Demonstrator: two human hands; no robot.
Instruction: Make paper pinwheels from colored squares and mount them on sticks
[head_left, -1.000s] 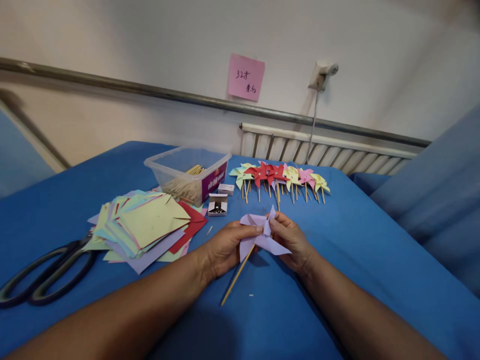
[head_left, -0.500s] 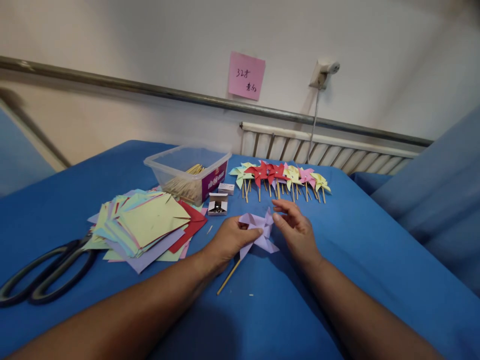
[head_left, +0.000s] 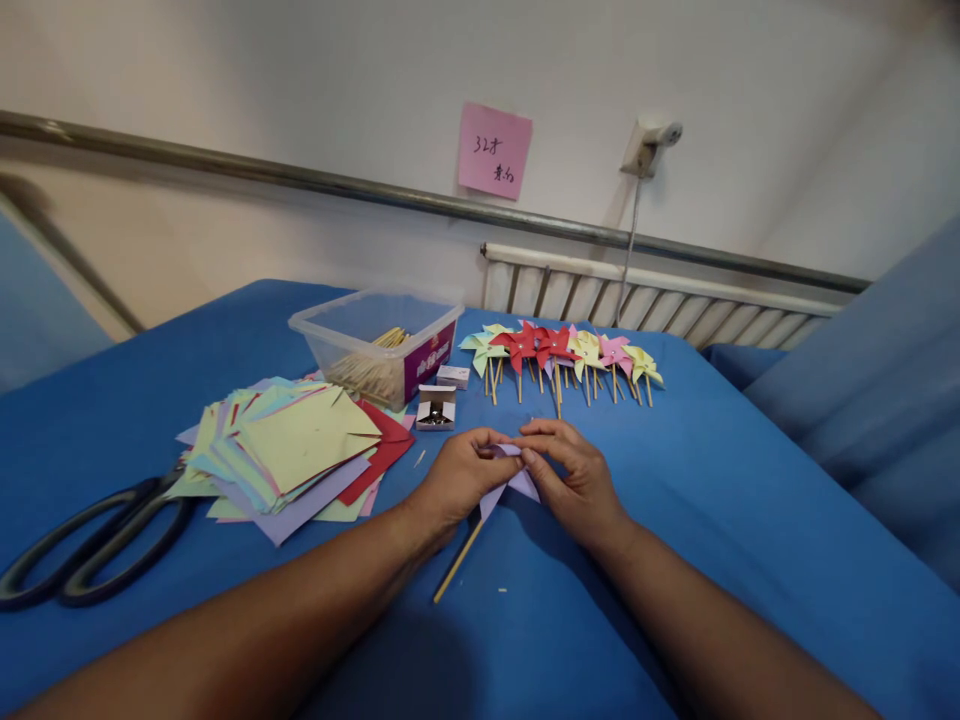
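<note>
Both hands meet on a purple paper pinwheel (head_left: pixel 523 486) above the blue-covered table (head_left: pixel 720 560). My left hand (head_left: pixel 459 482) pinches its left side, the thumb lying across the paper. A wooden stick (head_left: pixel 457 562) slants down toward me from beneath that hand. My right hand (head_left: pixel 574 480) grips the pinwheel's right side, thumb and fingers closed on the paper near its middle. The fingers cover most of the pinwheel's centre, so what lies under them is hidden.
Left are stacked coloured paper squares (head_left: pixel 300 450) and large scissors (head_left: pixel 112 540). Behind stands a clear plastic box (head_left: pixel 322 345) of sticks, beside a small open box (head_left: pixel 436 408) of shiny metal pieces and another small box (head_left: pixel 453 377). Several pinwheels (head_left: pixel 555 345) line the back near the radiator (head_left: pixel 570 290).
My right hand has moved left and closed on the pinwheel, where before its fingers were at the edge of a blade. The pinwheel is now more covered.
</note>
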